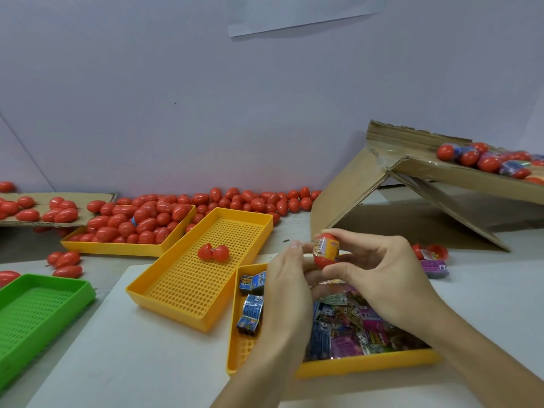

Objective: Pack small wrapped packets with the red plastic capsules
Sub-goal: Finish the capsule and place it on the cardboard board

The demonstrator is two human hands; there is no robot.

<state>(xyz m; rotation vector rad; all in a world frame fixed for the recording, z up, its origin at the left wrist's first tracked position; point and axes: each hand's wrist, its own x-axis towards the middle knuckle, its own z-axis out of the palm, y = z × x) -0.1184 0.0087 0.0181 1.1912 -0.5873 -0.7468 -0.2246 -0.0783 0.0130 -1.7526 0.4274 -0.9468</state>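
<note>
Shiny smooth red plastic egg capsules (141, 219), matt perforated yellow plastic trays (206, 269), crinkly glossy foil-look printed packets (347, 328), rough brown corrugated cardboard box (362, 189).

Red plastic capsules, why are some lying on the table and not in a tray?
Loose red plastic capsules have spilled along the wall and beside the green plastic tray. One open red capsule lies alone in the middle yellow perforated tray.
</note>
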